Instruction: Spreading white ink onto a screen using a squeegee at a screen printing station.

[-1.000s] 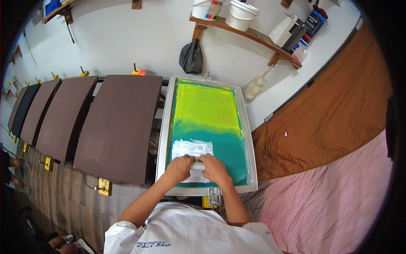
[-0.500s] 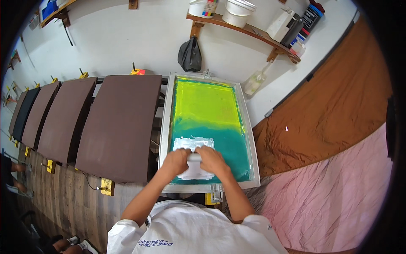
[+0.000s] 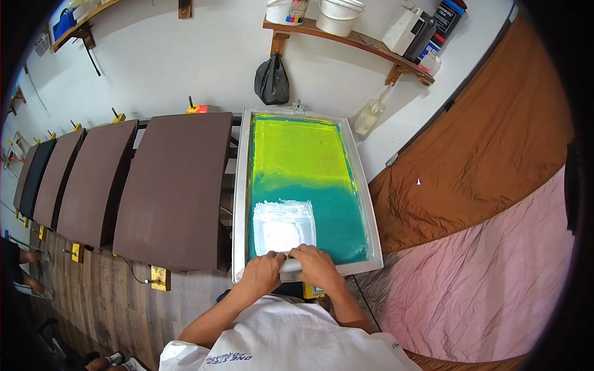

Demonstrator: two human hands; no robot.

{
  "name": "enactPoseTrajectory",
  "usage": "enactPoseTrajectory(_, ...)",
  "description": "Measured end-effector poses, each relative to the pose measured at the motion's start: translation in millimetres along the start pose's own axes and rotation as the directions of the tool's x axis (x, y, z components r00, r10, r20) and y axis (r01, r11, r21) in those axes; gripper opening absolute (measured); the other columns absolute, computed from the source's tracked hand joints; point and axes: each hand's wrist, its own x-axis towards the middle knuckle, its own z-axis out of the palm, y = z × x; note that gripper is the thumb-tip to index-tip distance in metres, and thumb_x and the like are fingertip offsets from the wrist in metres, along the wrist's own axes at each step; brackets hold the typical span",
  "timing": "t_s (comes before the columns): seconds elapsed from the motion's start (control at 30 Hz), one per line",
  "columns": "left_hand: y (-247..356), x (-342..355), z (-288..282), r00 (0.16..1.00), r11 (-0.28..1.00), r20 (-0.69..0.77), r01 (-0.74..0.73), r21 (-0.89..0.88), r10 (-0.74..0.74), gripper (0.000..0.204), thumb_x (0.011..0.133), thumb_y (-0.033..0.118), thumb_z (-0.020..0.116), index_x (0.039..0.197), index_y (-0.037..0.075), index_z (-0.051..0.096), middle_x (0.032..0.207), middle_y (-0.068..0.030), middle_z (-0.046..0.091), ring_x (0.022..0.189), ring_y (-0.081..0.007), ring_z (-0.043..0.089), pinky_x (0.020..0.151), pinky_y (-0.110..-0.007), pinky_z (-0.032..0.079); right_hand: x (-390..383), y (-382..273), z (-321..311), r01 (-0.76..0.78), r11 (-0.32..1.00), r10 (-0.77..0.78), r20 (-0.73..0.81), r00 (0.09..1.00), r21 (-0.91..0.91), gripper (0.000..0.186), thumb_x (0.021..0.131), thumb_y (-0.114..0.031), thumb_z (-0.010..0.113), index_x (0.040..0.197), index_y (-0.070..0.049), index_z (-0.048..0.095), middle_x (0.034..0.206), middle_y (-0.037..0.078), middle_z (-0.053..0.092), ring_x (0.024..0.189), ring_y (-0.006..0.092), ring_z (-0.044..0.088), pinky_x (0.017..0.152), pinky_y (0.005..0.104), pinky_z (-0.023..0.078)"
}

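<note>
Two bare hands, the left hand point(image 3: 263, 275) and the right hand point(image 3: 317, 267), are closed around one pale squeegee point(image 3: 291, 266), side by side, thumbs nearly meeting. Clock positions are taken from the centre of one screen-printing frame point(image 3: 366, 210). The squeegee lies at 6 o'clock, by the near rail; the hands cover its ends and part of that rail. One white ink patch point(image 3: 286, 229), roughly rectangular, lies at 7 o'clock, just beyond the squeegee.

Five platens extend toward 9 o'clock: four brown, the nearest point(image 3: 176, 191) being the largest, and one black platen point(image 3: 37, 179). One wall shelf point(image 3: 356, 38) is mounted between 12 and 1 o'clock; it bears two white tubs point(image 3: 340, 17), among other containers. One black plastic bag point(image 3: 272, 80) hangs between 11 and 12 o'clock. One translucent bottle point(image 3: 370, 117) is located at 1 o'clock. Two fabric sheets bound the far side: brown point(image 3: 464, 154) between 2 and 3 o'clock, pink point(image 3: 482, 278) at 4 o'clock.

Frame: pale grey, rectangular, metallic in appearance. Printing surface: yellow-green at 12 o'clock, teal at 6 o'clock. Ink: glossy, with ragged edges. Platens: matte, flat-topped. Fabric: creased. Floor point(image 3: 93, 303): wood-grained planks.
</note>
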Motion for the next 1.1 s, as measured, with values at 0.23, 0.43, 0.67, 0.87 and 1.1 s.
enactPoseTrajectory(0.23,-37,81,-17,0.999,1.0,-0.039,0.027,0.013,-0.027,0.028,0.07,0.001,0.063,0.098,0.005,0.065,0.087,-0.0195,0.068,0.082,-0.0389,0.067,0.071,-0.047,0.055,79,28,-25,-0.026,0.997,0.027,0.013,1.0,-0.067,0.038,0.072,0.001,0.061,0.107,-0.01,0.063,0.104,0.016,0.064,0.097,0.0396,0.063,0.081,0.0482,0.051)
enactPoseTrajectory(0.43,-45,57,16,0.981,0.999,-0.192,-0.043,-0.008,0.041,0.032,0.068,-0.001,0.065,0.099,0.005,0.064,0.089,-0.0178,0.066,0.078,-0.0376,0.067,0.07,-0.046,0.055,58,26,1,-0.017,0.999,0.015,-0.051,0.999,-0.037,0.04,0.07,0.004,0.062,0.108,-0.009,0.059,0.105,0.015,0.061,0.104,0.0382,0.058,0.086,0.047,0.05)
enactPoseTrajectory(0.67,2,-3,13,0.993,0.999,-0.117,-0.008,-0.04,0.004,0.038,0.067,-0.002,0.066,0.104,0.003,0.06,0.098,-0.0189,0.065,0.087,-0.0372,0.067,0.077,-0.045,0.055,-9,4,3,0.006,0.999,-0.005,-0.019,1.0,0.039,0.046,0.068,0.005,0.062,0.112,-0.006,0.058,0.11,0.016,0.059,0.109,0.0381,0.056,0.091,0.0453,0.048)
enactPoseTrajectory(0.87,-32,49,-12,0.995,0.997,-0.07,0.072,-0.041,-0.075,0.031,0.073,0.0,0.06,0.103,0.006,0.066,0.09,-0.0183,0.068,0.085,-0.0384,0.067,0.075,-0.048,0.054,57,10,-19,0.029,0.999,-0.028,0.023,0.999,-0.04,0.037,0.071,0.002,0.059,0.106,-0.006,0.061,0.102,0.018,0.062,0.099,0.0405,0.06,0.084,0.0487,0.049)
enactPoseTrajectory(1.1,-64,64,-7,0.987,0.997,-0.154,0.036,-0.064,-0.045,0.024,0.071,-0.003,0.063,0.095,0.002,0.065,0.091,-0.0201,0.066,0.084,-0.0393,0.067,0.074,-0.046,0.055,87,10,-9,-0.004,0.998,0.003,-0.017,1.0,-0.07,0.035,0.073,0.002,0.06,0.106,-0.009,0.062,0.102,0.015,0.063,0.1,0.0378,0.061,0.081,0.0485,0.051)
